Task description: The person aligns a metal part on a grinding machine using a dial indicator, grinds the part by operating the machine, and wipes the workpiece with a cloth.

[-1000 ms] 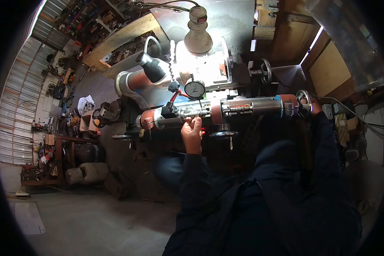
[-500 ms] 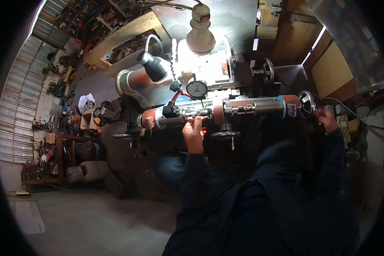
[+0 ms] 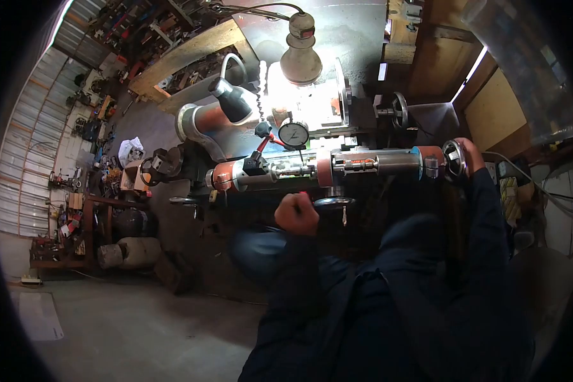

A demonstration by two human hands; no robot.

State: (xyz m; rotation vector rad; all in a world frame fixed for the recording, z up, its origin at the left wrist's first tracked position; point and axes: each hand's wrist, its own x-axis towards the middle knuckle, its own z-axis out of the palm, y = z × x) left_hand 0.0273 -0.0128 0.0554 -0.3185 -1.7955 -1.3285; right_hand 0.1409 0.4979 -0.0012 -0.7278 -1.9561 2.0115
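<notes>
My left hand point(image 3: 297, 214) is closed in a fist below the machine's long bar, just left of a lower handwheel point(image 3: 333, 202). A small red spot shows at its upper edge, and whatever the fingers hold is hidden. At the right end of the bar, my right hand point(image 3: 470, 156) curls round the rim of a shiny handwheel point(image 3: 454, 159). A round dial indicator point(image 3: 293, 134) stands over the middle of the machine, with a red and black holder point(image 3: 258, 155) beside it. Orange collars point(image 3: 325, 168) sit along the steel bar point(image 3: 398, 161).
A bright work lamp point(image 3: 300, 60) hangs over the machine, with a second dark lamp point(image 3: 232, 100) to its left. Another handwheel point(image 3: 400, 111) stands behind at right. Cluttered shelves, a gas cylinder point(image 3: 137, 253) and a white bag point(image 3: 130, 149) lie to the left.
My left hand has dropped from the bar under the dial indicator and closed into a fist. My right hand has moved up along the right handwheel's rim.
</notes>
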